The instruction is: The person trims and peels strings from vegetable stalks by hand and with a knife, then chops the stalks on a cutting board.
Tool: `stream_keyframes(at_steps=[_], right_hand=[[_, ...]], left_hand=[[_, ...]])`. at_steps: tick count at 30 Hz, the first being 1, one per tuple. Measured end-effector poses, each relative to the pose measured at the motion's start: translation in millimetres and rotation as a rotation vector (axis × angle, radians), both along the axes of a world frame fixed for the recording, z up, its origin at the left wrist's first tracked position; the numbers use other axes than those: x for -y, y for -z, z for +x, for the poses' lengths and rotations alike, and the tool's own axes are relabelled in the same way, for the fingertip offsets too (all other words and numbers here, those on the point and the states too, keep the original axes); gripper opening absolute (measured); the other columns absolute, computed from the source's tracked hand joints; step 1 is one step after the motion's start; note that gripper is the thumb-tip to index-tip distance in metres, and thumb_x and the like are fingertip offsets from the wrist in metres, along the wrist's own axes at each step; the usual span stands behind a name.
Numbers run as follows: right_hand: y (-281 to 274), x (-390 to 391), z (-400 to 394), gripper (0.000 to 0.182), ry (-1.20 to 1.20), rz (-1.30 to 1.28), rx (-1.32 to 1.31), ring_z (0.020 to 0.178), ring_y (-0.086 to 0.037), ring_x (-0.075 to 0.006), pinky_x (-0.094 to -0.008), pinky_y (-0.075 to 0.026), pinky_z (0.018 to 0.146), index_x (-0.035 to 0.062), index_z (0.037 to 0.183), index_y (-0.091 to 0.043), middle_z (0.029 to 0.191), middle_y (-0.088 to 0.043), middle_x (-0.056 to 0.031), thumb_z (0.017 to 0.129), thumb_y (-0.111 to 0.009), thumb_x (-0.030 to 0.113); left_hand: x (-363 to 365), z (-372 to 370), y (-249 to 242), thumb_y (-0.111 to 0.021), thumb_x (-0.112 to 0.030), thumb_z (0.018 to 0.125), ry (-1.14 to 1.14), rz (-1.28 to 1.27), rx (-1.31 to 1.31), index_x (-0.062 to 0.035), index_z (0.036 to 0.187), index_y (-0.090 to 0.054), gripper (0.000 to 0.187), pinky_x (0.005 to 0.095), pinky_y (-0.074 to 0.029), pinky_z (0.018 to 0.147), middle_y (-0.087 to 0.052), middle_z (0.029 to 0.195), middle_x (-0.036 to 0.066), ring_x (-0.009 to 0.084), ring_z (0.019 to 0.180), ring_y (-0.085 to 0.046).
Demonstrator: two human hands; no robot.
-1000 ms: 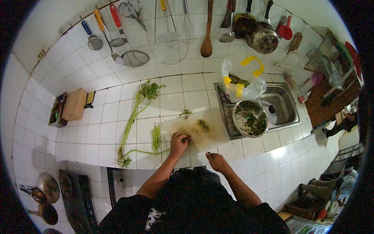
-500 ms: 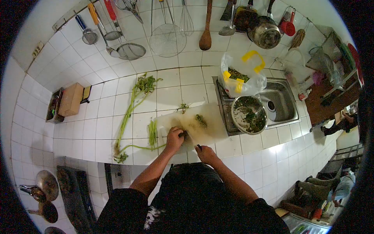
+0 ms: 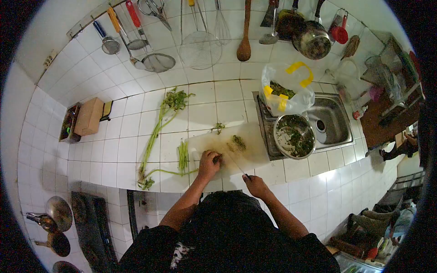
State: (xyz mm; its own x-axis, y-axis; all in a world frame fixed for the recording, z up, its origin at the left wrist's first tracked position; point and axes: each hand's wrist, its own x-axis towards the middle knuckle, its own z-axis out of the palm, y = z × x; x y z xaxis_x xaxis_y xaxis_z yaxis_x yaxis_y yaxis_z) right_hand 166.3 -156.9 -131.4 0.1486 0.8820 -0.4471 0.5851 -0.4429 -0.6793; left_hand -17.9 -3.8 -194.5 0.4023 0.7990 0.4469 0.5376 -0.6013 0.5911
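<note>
My right hand (image 3: 257, 186) grips the dark handle of a knife (image 3: 238, 166), its blade angled up and left over the pale cutting board (image 3: 257, 154). At the board's left part, my left hand (image 3: 209, 165) has its fingers curled on a small bunch of dark leafy greens (image 3: 218, 159), partly hidden by the fingers. The blade is a little apart from this bunch. A small heap of chopped greens (image 3: 237, 143) lies on the board beyond the blade. Cut green stalks (image 3: 183, 155) lie left of the board, and a leafy scrap (image 3: 218, 127) rests at its far edge.
Long leafy stalks (image 3: 158, 125) lie on the tiled counter to the left. A metal bowl (image 3: 276, 142) with chopped greens stands right of the board, near a plastic bag (image 3: 298, 102) and the sink (image 3: 337, 132). Utensils, including a wooden spoon (image 3: 244, 49), hang along the wall.
The knife in my right hand has moved right, away from my left fingers. My left hand stays on the greens. The whole view has shifted slightly.
</note>
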Motion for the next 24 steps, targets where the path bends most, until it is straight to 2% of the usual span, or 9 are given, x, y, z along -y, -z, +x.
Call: stream_keyframes(at_steps=[2, 5, 8, 11, 15, 17, 19, 21, 24], right_hand=[[-7.8, 3.0, -4.1, 0.063, -0.011, -0.052, -0.036, 0.087, -0.058, -0.0472, -0.0498, -0.044, 0.078, -0.0079, 0.09, -0.061, 0.084, -0.061, -0.0317, 0.094, -0.038, 0.051], [-3.7, 4.4, -10.7, 0.064, 0.055, -0.111, -0.085, 0.087, -0.059, -0.0465, -0.0493, -0.044, 0.078, -0.0085, 0.09, -0.061, 0.084, -0.061, -0.0312, 0.094, -0.039, 0.051], [12.8, 8.7, -12.5, 0.063, 0.055, -0.029, -0.08, 0.087, -0.059, -0.0457, -0.0492, -0.045, 0.078, -0.0087, 0.089, -0.061, 0.084, -0.062, -0.0308, 0.094, -0.04, 0.05], [14.0, 5.1, -13.0, 0.061, 0.024, -0.078, -0.08, 0.088, -0.059, -0.0466, -0.0498, -0.045, 0.078, -0.0085, 0.088, -0.061, 0.085, -0.061, -0.0315, 0.094, -0.039, 0.048], [18.8, -20.4, -23.5, 0.059, -0.038, -0.066, 0.016, 0.087, -0.058, -0.048, -0.0508, -0.045, 0.079, -0.0081, 0.085, -0.061, 0.084, -0.06, -0.0319, 0.095, -0.037, 0.045], [6.3, -27.3, -24.4, 0.06, -0.16, 0.153, 0.009, 0.085, -0.056, -0.0495, -0.0518, -0.044, 0.078, -0.0079, 0.081, -0.06, 0.083, -0.06, -0.0321, 0.095, -0.036, 0.045], [15.6, -15.2, -19.8, 0.059, -0.157, 0.142, 0.028, 0.086, -0.057, -0.048, -0.0516, -0.044, 0.077, -0.0062, 0.082, -0.061, 0.083, -0.06, -0.0311, 0.095, -0.037, 0.046], [11.5, -3.2, -13.8, 0.057, -0.036, -0.079, 0.053, 0.087, -0.058, -0.0468, -0.0516, -0.045, 0.078, -0.0042, 0.086, -0.062, 0.086, -0.061, -0.0298, 0.094, -0.037, 0.046], [-0.6, 0.0, -14.0, 0.055, -0.033, -0.085, 0.106, 0.089, -0.058, -0.0465, -0.0516, -0.044, 0.08, -0.0022, 0.089, -0.063, 0.088, -0.062, -0.0286, 0.094, -0.037, 0.047]], left_hand=[[1.8, 0.9, -6.3, -0.07, -0.006, 0.069, -0.014, -0.084, 0.051, -0.0023, 0.079, -0.063, 0.013, 0.042, -0.047, 0.077, -0.059, 0.081, 0.012, 0.0324, 0.086, -0.055], [-1.1, 0.0, -0.2, -0.07, -0.004, 0.065, -0.03, -0.167, -0.011, -0.0016, 0.078, -0.063, 0.015, 0.0417, -0.047, 0.078, -0.06, 0.085, 0.012, 0.0323, 0.088, -0.055], [-8.2, -2.7, 20.5, -0.071, -0.004, 0.063, -0.013, -0.129, 0.024, -0.0011, 0.078, -0.064, 0.017, 0.0414, -0.047, 0.079, -0.061, 0.087, 0.013, 0.0328, 0.089, -0.056], [-8.4, -4.9, 26.8, -0.07, -0.003, 0.061, 0.01, -0.106, 0.053, -0.0007, 0.078, -0.064, 0.017, 0.041, -0.047, 0.079, -0.062, 0.089, 0.014, 0.0334, 0.09, -0.056], [-5.0, -5.0, 16.4, -0.069, -0.003, 0.062, -0.012, -0.122, 0.058, -0.0005, 0.078, -0.064, 0.017, 0.0402, -0.047, 0.081, -0.062, 0.089, 0.014, 0.0337, 0.092, -0.056], [-10.2, -7.6, 9.6, -0.068, -0.003, 0.062, 0.031, -0.263, -0.04, -0.0008, 0.078, -0.064, 0.016, 0.0401, -0.047, 0.081, -0.062, 0.089, 0.014, 0.0332, 0.092, -0.056], [-10.9, -7.4, 16.8, -0.068, -0.003, 0.063, 0.025, -0.238, 0.019, -0.0009, 0.078, -0.064, 0.016, 0.0404, -0.047, 0.08, -0.062, 0.089, 0.014, 0.033, 0.091, -0.056], [-10.0, -6.8, 19.5, -0.067, -0.003, 0.063, 0.016, -0.22, 0.08, -0.001, 0.078, -0.064, 0.016, 0.0408, -0.047, 0.079, -0.062, 0.088, 0.014, 0.0328, 0.09, -0.056], [-2.1, -7.0, 14.4, -0.068, -0.003, 0.063, -0.006, -0.184, 0.017, -0.0016, 0.078, -0.064, 0.015, 0.0409, -0.048, 0.077, -0.062, 0.087, 0.013, 0.0328, 0.088, -0.056]])
